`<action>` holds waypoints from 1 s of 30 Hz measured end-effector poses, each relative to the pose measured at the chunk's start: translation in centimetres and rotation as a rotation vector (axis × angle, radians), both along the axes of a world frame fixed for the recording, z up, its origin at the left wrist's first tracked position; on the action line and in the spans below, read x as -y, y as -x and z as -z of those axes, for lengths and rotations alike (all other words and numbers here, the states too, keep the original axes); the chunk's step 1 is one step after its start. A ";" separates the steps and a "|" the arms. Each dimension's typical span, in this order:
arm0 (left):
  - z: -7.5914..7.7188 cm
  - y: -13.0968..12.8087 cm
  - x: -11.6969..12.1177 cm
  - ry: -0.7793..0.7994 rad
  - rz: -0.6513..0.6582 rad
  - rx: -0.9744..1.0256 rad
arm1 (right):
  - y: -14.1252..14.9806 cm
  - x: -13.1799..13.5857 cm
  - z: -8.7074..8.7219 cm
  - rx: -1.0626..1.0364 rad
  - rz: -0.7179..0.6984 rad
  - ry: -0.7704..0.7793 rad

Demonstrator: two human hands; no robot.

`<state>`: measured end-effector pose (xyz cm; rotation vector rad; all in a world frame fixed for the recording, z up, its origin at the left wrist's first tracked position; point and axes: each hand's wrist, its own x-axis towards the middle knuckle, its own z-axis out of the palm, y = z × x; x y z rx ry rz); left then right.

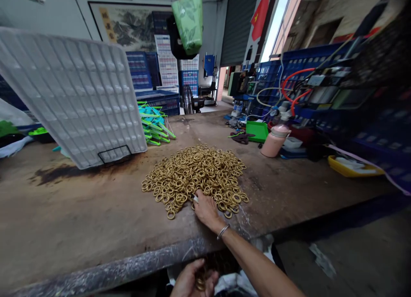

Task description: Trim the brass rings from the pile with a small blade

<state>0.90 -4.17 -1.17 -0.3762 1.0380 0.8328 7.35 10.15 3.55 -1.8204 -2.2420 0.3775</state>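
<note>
A heap of several gold metal rings (195, 175) lies on the worn wooden table (80, 220). My right hand (204, 208) rests at the near edge of the heap, fingers curled down among the rings, with a bangle on the wrist. My left hand (192, 282) is below the table's front edge, cupped around a small bunch of gold rings (201, 281). Whether the right fingers pinch a ring is hidden.
A white moulded tray (73, 95) leans upright at the back left. Beside it lies a pile of green and blue plastic strips (156, 125). A pink bottle (274, 140), a green tray (257, 131) and a yellow dish (353, 167) stand right. Blue crates line the back.
</note>
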 end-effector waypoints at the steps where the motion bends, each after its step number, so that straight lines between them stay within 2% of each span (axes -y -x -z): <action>1: 0.1 0.0 -0.1 0.004 -0.001 -0.003 | 0.0 0.0 0.0 -0.006 0.004 -0.002; 8: 0.1 -0.1 -0.1 -0.036 -0.003 -0.080 | -0.5 -0.1 0.7 -0.111 0.030 -0.042; 15: -0.5 -0.5 0.9 -0.122 -0.003 -0.281 | -1.7 -0.3 1.9 -0.472 -0.016 -0.058; 19: -0.8 -0.6 1.1 -0.126 0.023 -0.290 | -2.3 0.2 1.9 -0.610 -0.062 -0.053; 26: -1.3 -0.5 1.2 -0.209 0.114 -0.353 | -3.0 1.0 1.7 -0.694 -0.091 -0.020; 30: -1.6 -0.6 1.0 -0.156 0.070 -0.343 | -3.6 1.6 1.6 -0.707 -0.130 -0.015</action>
